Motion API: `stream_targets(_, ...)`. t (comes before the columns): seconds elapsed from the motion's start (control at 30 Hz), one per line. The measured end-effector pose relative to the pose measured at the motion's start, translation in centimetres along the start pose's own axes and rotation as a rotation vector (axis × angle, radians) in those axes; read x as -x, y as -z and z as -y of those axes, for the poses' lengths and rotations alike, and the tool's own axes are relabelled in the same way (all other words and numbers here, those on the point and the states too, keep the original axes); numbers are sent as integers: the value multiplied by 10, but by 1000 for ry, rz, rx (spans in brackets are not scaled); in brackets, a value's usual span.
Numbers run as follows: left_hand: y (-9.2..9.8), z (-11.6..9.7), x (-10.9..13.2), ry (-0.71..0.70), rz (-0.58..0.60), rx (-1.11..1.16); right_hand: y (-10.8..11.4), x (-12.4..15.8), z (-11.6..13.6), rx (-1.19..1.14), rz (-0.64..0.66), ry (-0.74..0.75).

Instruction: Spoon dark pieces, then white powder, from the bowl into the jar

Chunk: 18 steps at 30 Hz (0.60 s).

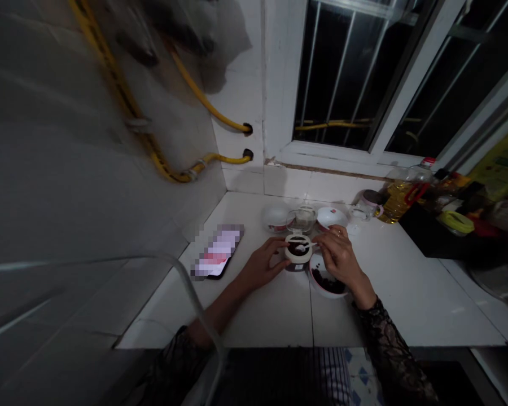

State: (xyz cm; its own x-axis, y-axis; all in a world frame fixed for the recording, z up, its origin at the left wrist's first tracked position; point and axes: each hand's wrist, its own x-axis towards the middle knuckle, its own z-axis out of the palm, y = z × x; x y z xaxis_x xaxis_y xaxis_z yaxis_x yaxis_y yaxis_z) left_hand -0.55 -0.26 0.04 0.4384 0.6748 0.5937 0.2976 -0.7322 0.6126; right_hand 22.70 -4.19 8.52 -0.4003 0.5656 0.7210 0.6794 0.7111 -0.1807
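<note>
My left hand (265, 262) is closed around the left side of a small jar (297, 266) with a white rim, steadying it on the counter. Its clear lid (301, 219) stands flipped up at the back, and dark contents show inside. Between the fingers of my right hand (339, 256) is a small white spoon (308, 246), its bowl end in the jar's mouth. Just below that hand sits a white bowl (331, 294) with dark crumbly bits in it, partly covered by the hand.
A phone (220, 251) with a lit screen lies left on the tiled counter (258, 324). Behind the jar stand a pale bowl (276, 217) and a white bowl (331, 216). Farther right are a glass mug (366, 206), an oil bottle (395, 200) and a black box (425, 234).
</note>
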Motion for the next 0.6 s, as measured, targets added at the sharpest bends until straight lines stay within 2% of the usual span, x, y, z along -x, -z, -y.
stream_targets(0.1,1,-1,0,7,7,6,1,2,-1,-33,-31,-46)
stream_targets(0.23,1,-2,0,3,6,9,15,8,-11,-25,-171,-165)
stream_targets(0.3,1,-1,-1,-11,-4,7,22,13,-20,3,-171,-232)
stream_targets(0.47,1,-1,-1,-23,-4,-1,23,24,-40,27,110,-274)
stream_targets(0.6,2,-4,-1,-4,4,-4,16,26,-39,-36,276,-290)
